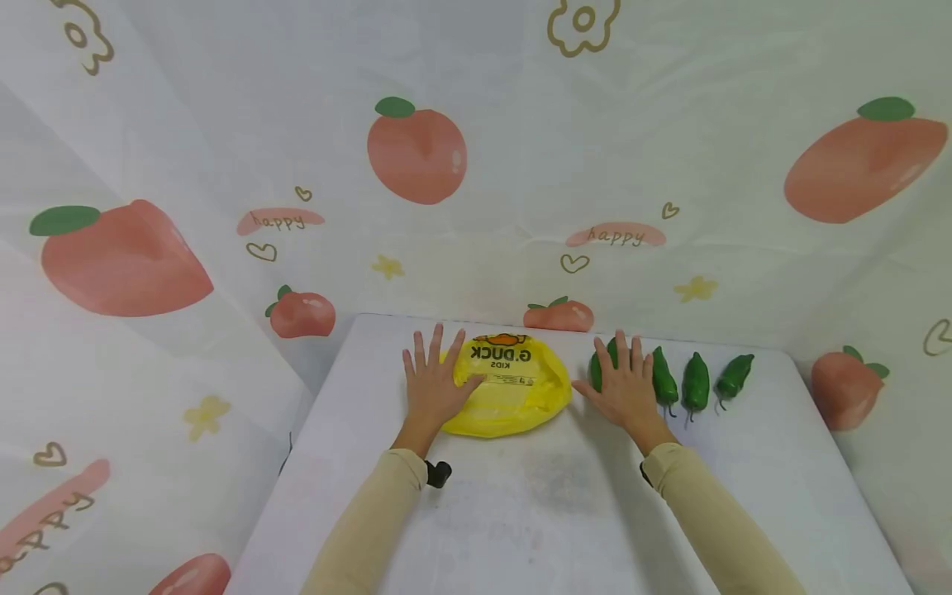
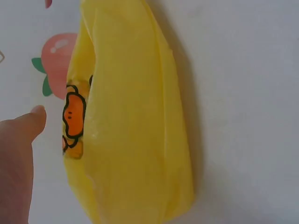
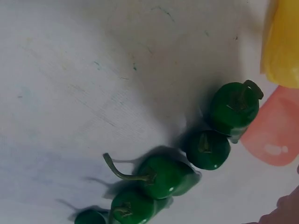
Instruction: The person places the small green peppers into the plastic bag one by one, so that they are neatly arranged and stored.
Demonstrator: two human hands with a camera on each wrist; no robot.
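Holding the left hand (image 1: 434, 397) out flat, with straight fingers fanned apart and nothing clamped between them, over the left side of a yellow plastic bag (image 1: 513, 416) resting toward the far edge of a white table (image 1: 535, 529). Raising that hand's thumb (image 2: 35, 123) beside the bag, with a gap between the two in the left wrist view, but leaving contact between the other fingers and the plastic impossible to tell. Displaying on the bag an orange print above dark lettering, including the word "KIDS." Holding the right hand (image 1: 625, 392) out in matching fashion, with fingers straight, spaced apart and gripping nothing, over the left end of a row of green peppers (image 1: 696, 384) just to the right of the bag. Covering part of that end in the head view, with three peppers lying in the open to the right of the hand; showing five, close together in a slanting line, in the right wrist view. Likewise leaving any touch between fingers and peppers impossible to tell. Wearing beige sleeves (image 1: 364, 521) on both arms, with a small black device (image 1: 439, 473) at the left wrist. Facing a pale backdrop (image 1: 491, 264) printed with red fruit, hearts, yellow flowers and the word "happy."
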